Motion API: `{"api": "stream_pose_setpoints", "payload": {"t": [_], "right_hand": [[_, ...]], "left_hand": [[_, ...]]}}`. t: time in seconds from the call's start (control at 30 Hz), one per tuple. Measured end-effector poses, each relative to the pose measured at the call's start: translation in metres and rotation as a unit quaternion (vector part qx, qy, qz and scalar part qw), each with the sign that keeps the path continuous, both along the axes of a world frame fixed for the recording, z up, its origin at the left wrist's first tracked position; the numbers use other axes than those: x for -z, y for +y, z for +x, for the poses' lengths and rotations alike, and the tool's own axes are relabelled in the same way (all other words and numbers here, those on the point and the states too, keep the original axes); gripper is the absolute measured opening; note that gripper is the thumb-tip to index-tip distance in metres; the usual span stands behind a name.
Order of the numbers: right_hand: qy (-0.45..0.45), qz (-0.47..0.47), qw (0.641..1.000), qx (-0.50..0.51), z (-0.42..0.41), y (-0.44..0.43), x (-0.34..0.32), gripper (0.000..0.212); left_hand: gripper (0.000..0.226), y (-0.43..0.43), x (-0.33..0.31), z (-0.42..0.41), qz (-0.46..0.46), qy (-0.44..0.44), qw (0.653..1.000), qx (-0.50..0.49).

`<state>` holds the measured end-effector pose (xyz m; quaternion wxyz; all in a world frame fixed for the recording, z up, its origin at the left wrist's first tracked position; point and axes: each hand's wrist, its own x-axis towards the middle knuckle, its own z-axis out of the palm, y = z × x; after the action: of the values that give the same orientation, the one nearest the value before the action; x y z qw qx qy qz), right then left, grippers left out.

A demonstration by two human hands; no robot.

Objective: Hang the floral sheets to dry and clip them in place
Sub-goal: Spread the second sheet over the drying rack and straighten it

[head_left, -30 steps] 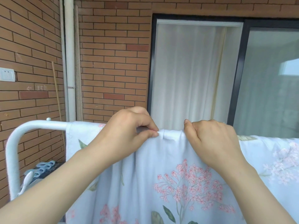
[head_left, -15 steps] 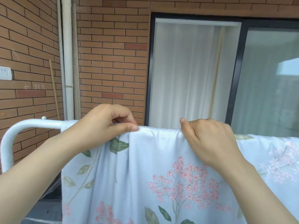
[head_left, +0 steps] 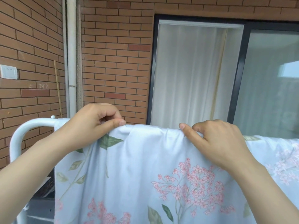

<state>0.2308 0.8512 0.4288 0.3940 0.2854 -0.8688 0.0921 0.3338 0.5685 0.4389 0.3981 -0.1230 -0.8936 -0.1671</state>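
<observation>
While the floral sheet (head_left: 153,167) drapes the rack (head_left: 32,126), both hands, left (head_left: 93,125) and right (head_left: 216,143), pinch its top fold.

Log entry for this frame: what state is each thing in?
floral sheet, draped over the drying rack, bunched at the top, no clip visible
left hand, pinches the sheet's top fold
right hand, grips the sheet on the rail
curtain, drawn shut

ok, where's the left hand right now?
Head view, left of centre: the left hand pinches the floral sheet atop the white rack rail, just right of its curved corner.
</observation>
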Motion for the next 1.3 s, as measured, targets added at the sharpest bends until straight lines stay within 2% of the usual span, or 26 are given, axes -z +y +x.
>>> {"api": "stream_pose_setpoints", "payload": {"t": [0.3, 0.47, 0.57, 0.7, 0.87, 0.97, 1.1, 1.3], "right_hand": [[-0.03, -0.016, 0.999, -0.013, 0.002, 0.0, -0.006, 0.062], [-0.012, -0.035, 0.995, -0.089, 0.021, -0.021, -0.006, 0.046], [-0.017, -0.016, 0.992, -0.126, 0.024, -0.036, -0.002, 0.047], [0.022, 0.011, 0.997, -0.078, 0.016, -0.048, 0.004, 0.054], [-0.002, 0.003, 0.999, -0.046, 0.017, -0.052, -0.001, 0.059], [-0.016, -0.004, 0.999, -0.041, 0.022, -0.055, -0.002, 0.059], [-0.027, -0.012, 0.999, -0.036, 0.023, -0.06, -0.004, 0.061], [0.014, 0.005, 1.0, -0.001, 0.012, -0.046, 0.003, 0.07]], "left_hand": [[0.03, 0.02, 0.007, -0.004, -0.085, 0.013, 0.995, 0.047], [0.014, 0.02, 0.003, -0.007, 0.013, 0.007, 0.998, 0.066], [0.01, 0.014, -0.003, -0.002, 0.011, -0.019, 0.997, 0.068], [0.006, 0.012, -0.003, -0.005, 0.035, -0.004, 0.997, 0.074], [0.018, 0.004, 0.005, -0.006, -0.03, 0.055, 0.997, 0.042], [0.019, -0.003, 0.006, -0.001, -0.057, 0.062, 0.996, 0.037], [0.014, -0.008, 0.002, 0.002, -0.065, 0.043, 0.996, 0.04], [0.012, -0.015, -0.001, 0.003, -0.049, -0.034, 0.998, 0.019]]}}
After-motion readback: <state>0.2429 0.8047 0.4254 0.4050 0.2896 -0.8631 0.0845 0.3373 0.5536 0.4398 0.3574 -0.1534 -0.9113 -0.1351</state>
